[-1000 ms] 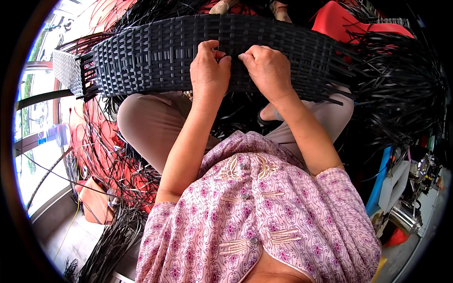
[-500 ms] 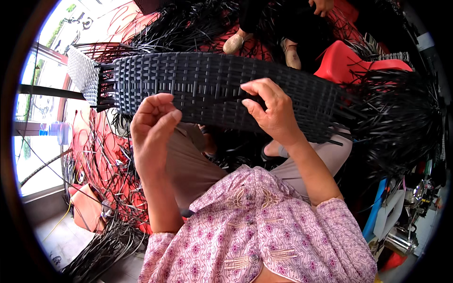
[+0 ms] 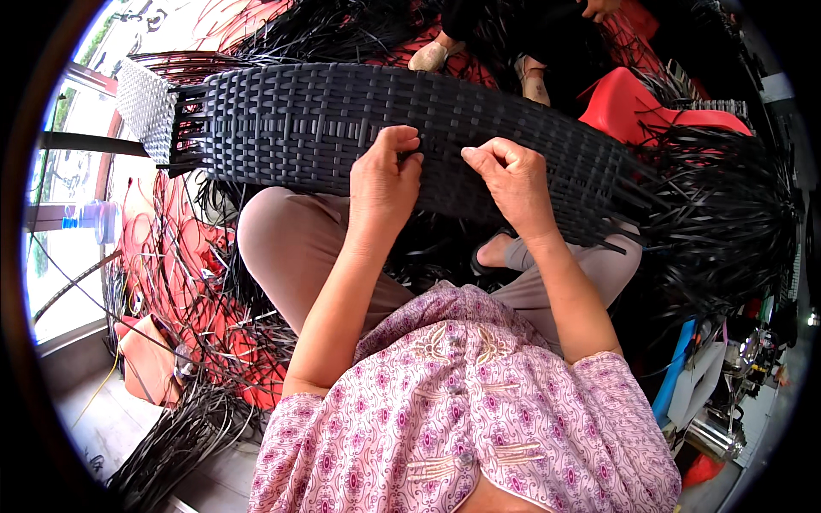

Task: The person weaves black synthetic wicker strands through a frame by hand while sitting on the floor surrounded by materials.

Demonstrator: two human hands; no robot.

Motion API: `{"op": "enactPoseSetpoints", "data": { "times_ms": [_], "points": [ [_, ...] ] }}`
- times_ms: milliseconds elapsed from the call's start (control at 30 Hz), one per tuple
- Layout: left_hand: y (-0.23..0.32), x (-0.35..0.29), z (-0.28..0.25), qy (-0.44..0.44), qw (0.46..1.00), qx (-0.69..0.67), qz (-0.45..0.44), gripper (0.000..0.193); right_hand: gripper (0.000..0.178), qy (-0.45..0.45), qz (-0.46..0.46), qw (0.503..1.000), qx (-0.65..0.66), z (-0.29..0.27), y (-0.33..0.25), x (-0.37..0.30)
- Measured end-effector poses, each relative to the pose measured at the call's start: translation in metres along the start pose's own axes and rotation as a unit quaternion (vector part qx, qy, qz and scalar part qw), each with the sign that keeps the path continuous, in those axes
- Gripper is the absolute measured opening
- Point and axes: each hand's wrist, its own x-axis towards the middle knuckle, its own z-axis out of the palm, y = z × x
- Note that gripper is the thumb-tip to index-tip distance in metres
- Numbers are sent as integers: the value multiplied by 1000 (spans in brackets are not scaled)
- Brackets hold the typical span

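A long black woven panel [image 3: 291, 128] of flat strips lies crosswise in front of me, over my knees. My left hand [image 3: 382, 184] is at the middle of the panel's near side, thumb and fingers pinched together. A short way to its right, my right hand [image 3: 519, 182] is closed in a pinch too, its fingertips pointing left. Anything thin and dark between the fingertips is lost against the black weave. Loose strip ends stick out at the panel's right end. At its left end stands a light grey woven piece [image 3: 147, 109].
Heaps of loose black strips [image 3: 718, 205] lie at right, with more at the lower left. A red plastic stool [image 3: 620, 107] stands beyond the panel's right part. Another person's shoes [image 3: 428, 56] show at the far side. A pinkish box [image 3: 150, 359] sits at left.
My left hand has moved right, close to my right hand, and its fingers have closed. My right hand has shifted slightly right and its fingers have drawn together. The panel appears slightly farther away.
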Motion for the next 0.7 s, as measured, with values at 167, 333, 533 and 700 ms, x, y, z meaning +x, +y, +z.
{"op": "enactPoseSetpoints", "data": {
  "times_ms": [167,333,533,700],
  "points": [
    [-10,-6,11,2,1000,23,-3,35,22,46,-54,989,-129,10,0,1],
    [-4,-8,12,-5,1000,8,-18,39,26,43,-32,985,-167,18,-5,4],
    [-10,-8,15,5,998,61,12,41,28,16,-42,981,-190,19,-5,8],
    [1,-7,14,-5,999,17,-36,42,28,2,-49,979,-195,17,0,6]
  ]
}}
